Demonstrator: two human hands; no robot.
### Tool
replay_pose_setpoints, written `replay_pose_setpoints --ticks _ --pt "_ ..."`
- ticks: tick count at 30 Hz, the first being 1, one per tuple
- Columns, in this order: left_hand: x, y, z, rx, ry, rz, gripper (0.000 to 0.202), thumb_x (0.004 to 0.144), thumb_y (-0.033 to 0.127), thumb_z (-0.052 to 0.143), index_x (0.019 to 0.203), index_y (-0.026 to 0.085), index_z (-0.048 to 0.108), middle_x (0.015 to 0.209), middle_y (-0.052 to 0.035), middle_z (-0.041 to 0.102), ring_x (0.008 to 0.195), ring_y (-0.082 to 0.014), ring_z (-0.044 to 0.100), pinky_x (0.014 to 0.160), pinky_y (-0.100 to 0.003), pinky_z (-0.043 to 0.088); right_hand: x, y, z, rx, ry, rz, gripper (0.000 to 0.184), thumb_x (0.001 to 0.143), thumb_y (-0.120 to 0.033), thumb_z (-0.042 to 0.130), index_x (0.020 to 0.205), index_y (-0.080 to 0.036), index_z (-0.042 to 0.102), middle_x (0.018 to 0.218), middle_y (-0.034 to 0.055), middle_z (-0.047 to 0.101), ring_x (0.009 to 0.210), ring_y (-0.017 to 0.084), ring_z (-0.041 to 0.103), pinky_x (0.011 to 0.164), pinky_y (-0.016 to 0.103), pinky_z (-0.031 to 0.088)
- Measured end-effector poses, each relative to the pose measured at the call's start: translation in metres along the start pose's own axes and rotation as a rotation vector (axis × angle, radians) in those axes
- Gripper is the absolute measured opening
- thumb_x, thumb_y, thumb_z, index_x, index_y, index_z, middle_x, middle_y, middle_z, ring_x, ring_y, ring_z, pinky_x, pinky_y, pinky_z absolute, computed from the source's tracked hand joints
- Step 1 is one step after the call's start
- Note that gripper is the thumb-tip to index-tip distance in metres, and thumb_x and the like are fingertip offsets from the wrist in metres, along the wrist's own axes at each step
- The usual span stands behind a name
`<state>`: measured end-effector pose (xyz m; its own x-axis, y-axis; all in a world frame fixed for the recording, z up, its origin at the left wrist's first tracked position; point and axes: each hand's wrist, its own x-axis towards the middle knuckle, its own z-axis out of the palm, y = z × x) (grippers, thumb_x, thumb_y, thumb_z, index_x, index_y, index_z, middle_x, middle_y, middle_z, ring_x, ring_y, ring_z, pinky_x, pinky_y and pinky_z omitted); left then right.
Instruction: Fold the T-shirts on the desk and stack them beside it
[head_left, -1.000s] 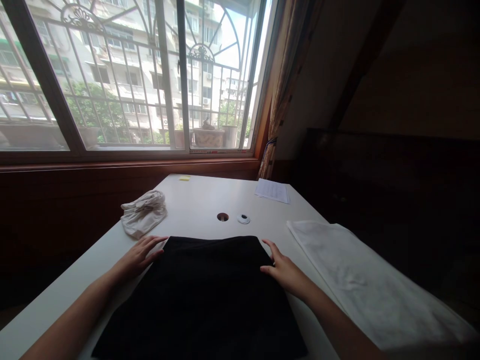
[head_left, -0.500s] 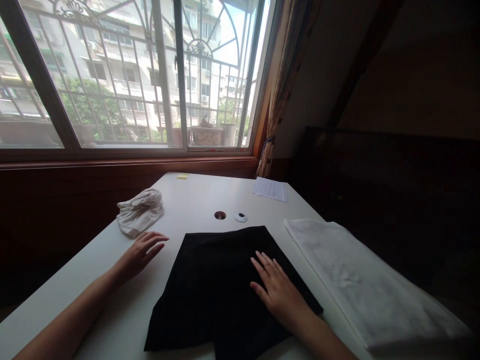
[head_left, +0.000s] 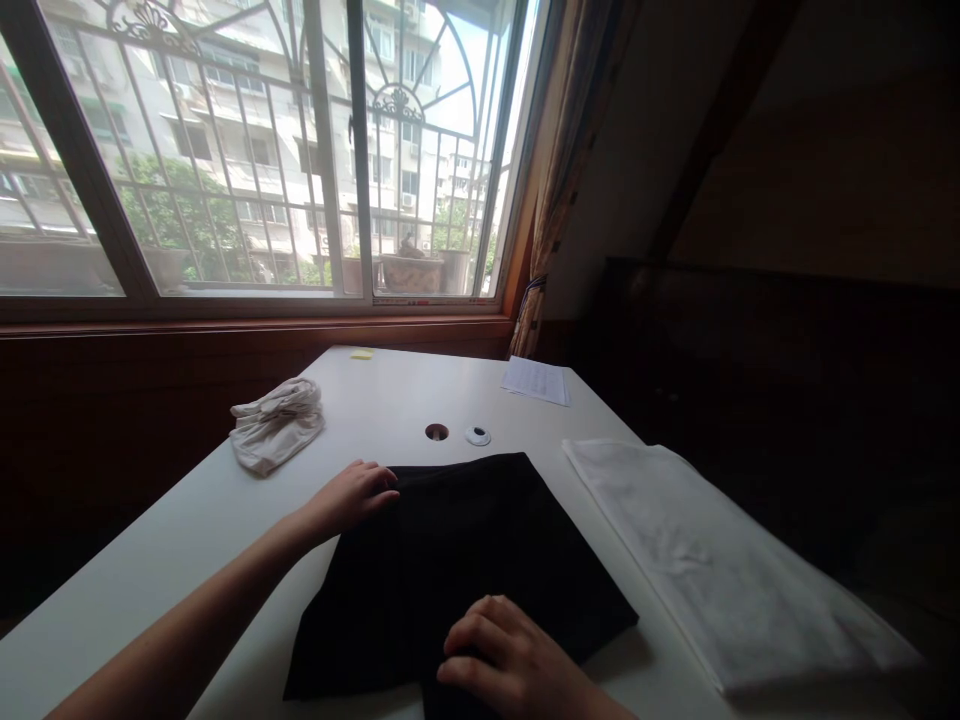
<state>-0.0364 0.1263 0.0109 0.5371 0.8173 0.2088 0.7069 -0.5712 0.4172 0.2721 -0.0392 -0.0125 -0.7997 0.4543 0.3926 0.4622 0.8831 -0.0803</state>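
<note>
A flat piece of black cloth, perhaps a folded garment, lies on the white table, with a narrower part running out of view at the bottom. My left hand is at its far left corner, thumb and fingers closed on the edge. Near the bottom, my right hand is curled over the cloth's lower part, thumb and fingers drawn together; its fingertips and the fabric between them are partly hidden.
On the left lies a crumpled off-white cloth; on the right, a folded white cloth. Beyond the black cloth are a round table hole and a white ring-shaped cap. Papers and a yellow note lie at the back.
My left hand has moved right from the bare table onto the black cloth's far left corner. My right hand has slid down and left over the cloth, its fingers going from spread to curled.
</note>
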Motion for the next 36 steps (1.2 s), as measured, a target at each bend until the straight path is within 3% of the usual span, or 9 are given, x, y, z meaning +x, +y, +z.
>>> replay_pose_setpoints --ticks 4,11,15,18,22,25,28,31,36 --pt "0.016 0.013 0.002 -0.075 -0.05 -0.103 0.033 0.087 0.054 0.063 0.093 0.023 0.072 0.096 -0.0076 0.071 0.095 -0.0296 0.063 0.082 -0.038 0.048 0.0 -0.006 0.0 -0.12 0.07 -0.036 0.004 0.099 -0.029 0.06 0.099 -0.026 0.063 0.089 -0.0033 0.068 0.078 0.014 0.058 0.071 0.03 0.043" --pt "0.028 0.024 -0.001 -0.245 -0.066 -0.26 0.029 0.078 0.051 0.065 0.08 0.022 0.065 0.084 -0.0055 0.069 0.077 -0.0263 0.063 0.064 -0.033 0.046 0.011 -0.019 0.002 -0.263 0.155 -0.118 0.023 0.09 -0.01 0.052 0.07 -0.021 0.052 0.062 -0.0029 0.053 0.057 0.014 0.047 0.051 0.032 0.028" --pt "0.031 0.023 -0.001 -0.324 -0.024 -0.282 0.031 0.079 0.051 0.064 0.086 0.021 0.061 0.088 -0.0049 0.069 0.08 -0.0252 0.064 0.066 -0.033 0.048 0.016 -0.02 -0.007 -0.126 0.298 -0.019 0.012 0.085 -0.014 0.05 0.081 -0.021 0.058 0.071 -0.0001 0.061 0.061 0.015 0.052 0.056 0.03 0.039" --pt "0.037 0.023 -0.007 -0.437 0.03 -0.293 0.037 0.08 0.052 0.064 0.1 0.021 0.06 0.095 -0.005 0.069 0.079 -0.0229 0.065 0.066 -0.033 0.05 0.025 -0.024 -0.027 -0.041 0.397 0.073 0.018 0.079 -0.013 0.054 0.094 -0.02 0.06 0.08 0.0024 0.066 0.07 0.017 0.058 0.068 0.032 0.05" --pt "0.048 0.025 -0.028 -0.69 0.173 -0.321 0.052 0.076 0.054 0.072 0.112 0.019 0.057 0.093 -0.0054 0.068 0.075 -0.0212 0.065 0.065 -0.033 0.051 0.05 -0.034 -0.055 -0.041 0.497 0.114 0.027 0.08 -0.01 0.058 0.104 -0.021 0.06 0.086 0.0033 0.068 0.075 0.017 0.062 0.075 0.033 0.053" --pt "0.05 0.023 -0.048 -0.772 0.243 -0.307 0.06 0.073 0.055 0.077 0.114 0.017 0.056 0.091 -0.0054 0.067 0.079 -0.0222 0.066 0.068 -0.033 0.052 0.073 -0.043 -0.061 -0.052 0.54 0.105 0.024 0.084 -0.012 0.06 0.106 -0.021 0.059 0.085 0.0031 0.069 0.072 0.017 0.061 0.072 0.033 0.053" --pt "0.041 0.016 -0.066 -0.752 0.198 -0.306 0.063 0.071 0.057 0.079 0.115 0.017 0.058 0.093 -0.006 0.068 0.082 -0.0231 0.066 0.071 -0.034 0.052 0.097 -0.051 -0.046 -0.061 0.551 0.057 0.017 0.086 -0.015 0.056 0.102 -0.02 0.061 0.077 0.002 0.067 0.064 0.017 0.059 0.066 0.034 0.051" --pt "0.027 0.005 -0.075 -0.704 0.136 -0.332 0.064 0.07 0.058 0.078 0.115 0.016 0.059 0.095 -0.0064 0.069 0.085 -0.0235 0.066 0.072 -0.034 0.052 0.115 -0.057 -0.01 -0.079 0.513 -0.001 0.007 0.087 -0.02 0.054 0.088 -0.02 0.061 0.067 0.0003 0.061 0.055 0.016 0.054 0.054 0.032 0.046" --pt "0.005 -0.027 -0.061 -0.584 0.02 -0.439 0.063 0.07 0.06 0.075 0.115 0.017 0.062 0.098 -0.0082 0.07 0.087 -0.0266 0.069 0.074 -0.036 0.056 0.122 -0.061 0.057 -0.106 0.228 -0.052 0.029 0.087 -0.043 0.061 0.067 -0.022 0.055 0.062 -0.0012 0.057 0.051 0.014 0.051 0.043 0.027 0.036"
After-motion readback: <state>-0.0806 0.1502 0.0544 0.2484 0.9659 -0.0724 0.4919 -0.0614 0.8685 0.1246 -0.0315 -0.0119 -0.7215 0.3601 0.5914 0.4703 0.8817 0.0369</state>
